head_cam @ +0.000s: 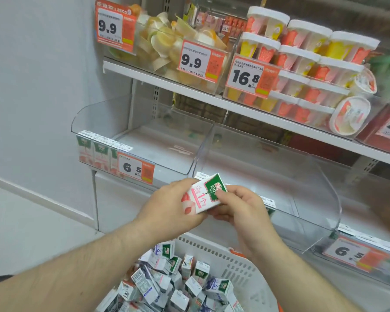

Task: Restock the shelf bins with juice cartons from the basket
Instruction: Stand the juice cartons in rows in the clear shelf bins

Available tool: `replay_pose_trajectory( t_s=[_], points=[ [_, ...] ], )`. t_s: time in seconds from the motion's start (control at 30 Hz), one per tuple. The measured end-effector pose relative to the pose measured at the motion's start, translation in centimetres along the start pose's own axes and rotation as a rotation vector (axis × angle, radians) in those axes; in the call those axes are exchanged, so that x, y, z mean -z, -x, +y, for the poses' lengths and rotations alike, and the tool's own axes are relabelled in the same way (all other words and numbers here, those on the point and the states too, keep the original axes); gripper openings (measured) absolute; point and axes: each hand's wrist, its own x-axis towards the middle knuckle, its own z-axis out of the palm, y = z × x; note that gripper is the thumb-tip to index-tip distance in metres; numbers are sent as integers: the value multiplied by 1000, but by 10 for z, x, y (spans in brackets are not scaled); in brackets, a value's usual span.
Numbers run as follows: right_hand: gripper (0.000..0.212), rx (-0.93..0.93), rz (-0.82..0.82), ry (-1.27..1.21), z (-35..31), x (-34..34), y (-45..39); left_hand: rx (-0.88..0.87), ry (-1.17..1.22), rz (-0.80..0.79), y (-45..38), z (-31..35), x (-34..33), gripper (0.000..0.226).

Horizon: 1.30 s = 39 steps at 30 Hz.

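One juice carton (pixel 204 194) is in hand, held between both hands above the basket (pixel 241 264) and just in front of the middle shelf bin (pixel 268 176). The left hand (pixel 167 203) cups the carton's lower end, fingers curled round it; the right hand (pixel 239 206) pinches the upper, green-labelled end with thumb on the face. Both grips are closed on the carton — neither is spread.

Step in hand, as judged: orienting the carton before setting it into a bin. To do it well, the person should turn the carton upright with the green label to the front, matching the row already standing in the left bin (pixel 142 131) at 10 o'clock from the hands. The clear bin walls rise above the front lip, so the carton wants lifting over the lip, not pushing through it. It should go down touching its neighbour, so the row stays square and does not topple.

Counts:
- Cartons held: one.
- Cartons standing in the left bin (pixel 95 152): three visible at its front-left corner, beside the 6.5 price tag (pixel 136 167).
- Cartons in the basket (pixel 178 287): a loose heap at 6 o'clock — well over a dozen, exact number not countable, many lying tilted or overlapped.
- Clear bins on this shelf level: three in view; the right-hand one (pixel 369 248) at 4 o'clock holds cartons, number unclear.
- Price tags reading 6.5: two.

The middle bin shows a carton top or two at its front edge, mostly hidden behind the hands.
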Motion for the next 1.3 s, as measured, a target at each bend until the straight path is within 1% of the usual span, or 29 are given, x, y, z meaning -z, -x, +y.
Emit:
replay_pose_trajectory(
  t_s=[0.13, 0.2, 0.23, 0.27, 0.33, 0.4, 0.47, 0.53, 0.6, 0.67, 0.73, 0.77, 0.87, 0.97, 1.03, 1.1, 1.13, 1.3],
  points=[
    [12, 26, -72, 73, -7, -22, -12, 18, 47, 42, -2, -10, 14, 54],
    [12, 63, -68, 113, -16, -37, -23, 72, 51, 97, -7, -16, 24, 53],
    [11, 111, -41, 149, -22, -44, -32, 109, 42, 134, -9, -20, 30, 54],
    [9, 171, -10, 189, -29, -51, -41, 155, 31, 167, -12, -24, 36, 57],
    [7, 284, 43, 267, -43, -66, -64, 295, 34, 237, -18, -38, 44, 72],
    [5, 345, 66, 406, -56, -81, -89, 479, 157, 346, -25, -50, 52, 76],
    [9, 322, 40, 561, -61, -98, -113, 633, 320, 427, -32, -58, 60, 76],
    [14, 258, -16, 723, -56, -114, -136, 720, 441, 425, -38, -65, 64, 82],
    [15, 193, -94, 845, -46, -130, -154, 737, 480, 434, -45, -71, 65, 89],
    [14, 122, -184, 926, -34, -142, -167, 757, 520, 428, -50, -75, 62, 100],
    [13, 82, -265, 985, -24, -151, -175, 763, 560, 398, -55, -78, 56, 102],
    [11, 55, -300, 954, -20, -154, -177, 758, 563, 389, -57, -80, 53, 104],
    [10, -104, -372, 698, -14, -155, -183, 739, 554, 368, -58, -85, 47, 113],
    [4, -238, -421, 518, -11, -154, -180, 705, 503, 365, -57, -88, 43, 106],
    [21, -327, -460, 400, -9, -154, -180, 681, 466, 367, -56, -89, 42, 105],
    [33, -359, -494, 363, -7, -154, -180, 687, 454, 350, -54, -88, 42, 106],
    [36, -355, -496, 360, -6, -154, -181, 690, 453, 352, -54, -88, 43, 106],
    [32, -337, -520, 414, -6, -152, -181, 690, 408, 316, -52, -87, 47, 101]
  ],
)
